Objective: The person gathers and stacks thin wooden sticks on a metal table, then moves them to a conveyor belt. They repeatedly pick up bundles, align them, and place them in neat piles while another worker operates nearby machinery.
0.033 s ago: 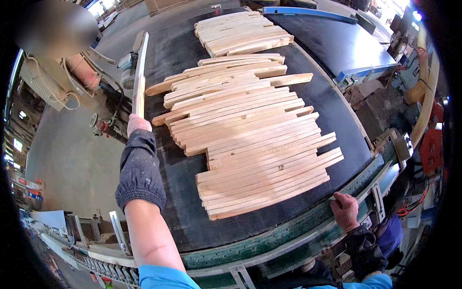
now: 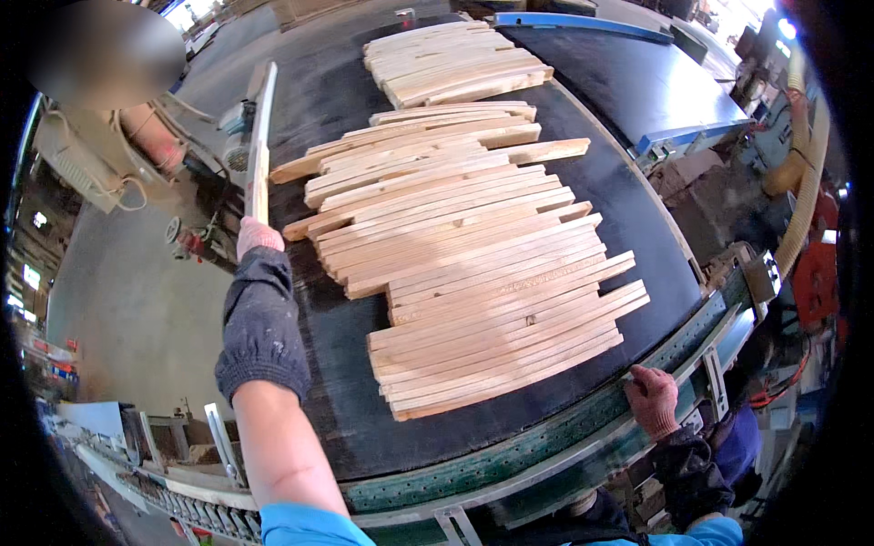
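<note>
My left hand, in a pink knit glove under a dark sleeve cover, is closed round the near end of a long, narrow pale strip at the table's left edge. The strip points away from me. Its near part shows wood grain; the hand hides its end. My right hand, also gloved in pink, rests with curled fingers at the green perforated strip along the near edge. Nothing shows in it. Between my hands, many pale wooden slats lie side by side, crosswise on the dark table, their ends uneven.
A separate group of slats lies at the far end. Beyond the right edge stands another dark table with a blue border. Machinery with a red valve wheel stands left; a ribbed hose hangs right. A metal rail runs in front.
My left hand and the strip appear shifted very slightly left, much as the whole view is. The slats and my right hand stay where they were.
</note>
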`<state>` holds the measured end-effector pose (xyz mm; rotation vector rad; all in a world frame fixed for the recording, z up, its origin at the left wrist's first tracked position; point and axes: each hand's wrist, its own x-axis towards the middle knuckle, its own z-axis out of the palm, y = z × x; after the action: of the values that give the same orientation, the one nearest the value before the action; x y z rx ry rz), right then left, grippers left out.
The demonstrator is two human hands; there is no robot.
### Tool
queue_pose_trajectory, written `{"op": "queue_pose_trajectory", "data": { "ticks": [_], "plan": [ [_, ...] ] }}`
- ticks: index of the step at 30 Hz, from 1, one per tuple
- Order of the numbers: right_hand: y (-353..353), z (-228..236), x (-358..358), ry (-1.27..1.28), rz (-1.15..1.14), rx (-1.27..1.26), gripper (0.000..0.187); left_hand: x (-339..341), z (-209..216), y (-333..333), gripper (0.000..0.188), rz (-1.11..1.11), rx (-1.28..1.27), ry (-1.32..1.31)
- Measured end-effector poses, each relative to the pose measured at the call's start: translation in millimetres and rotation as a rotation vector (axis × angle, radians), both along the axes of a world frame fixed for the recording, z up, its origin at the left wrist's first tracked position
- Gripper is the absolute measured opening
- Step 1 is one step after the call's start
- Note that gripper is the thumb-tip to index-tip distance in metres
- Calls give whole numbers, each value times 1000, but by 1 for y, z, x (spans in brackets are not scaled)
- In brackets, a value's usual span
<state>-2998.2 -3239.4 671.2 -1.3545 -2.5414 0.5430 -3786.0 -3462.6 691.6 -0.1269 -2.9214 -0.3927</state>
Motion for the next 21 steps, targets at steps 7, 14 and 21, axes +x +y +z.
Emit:
{"op": "queue_pose_trajectory", "data": {
  "ticks": [7, 14, 21],
  "plan": [
    [-4, 26, -23, 198, -69, -276, 33, 3, 2, -24, 22, -379, -61, -220],
    [0, 50, -75, 39, 389, -484, 41, 42, -8, 16, 30, -492, -11, -190],
    [3, 56, -114, 133, 186, -655, 30, 67, -18, 21, 38, -573, 116, -201]
  ]
}}
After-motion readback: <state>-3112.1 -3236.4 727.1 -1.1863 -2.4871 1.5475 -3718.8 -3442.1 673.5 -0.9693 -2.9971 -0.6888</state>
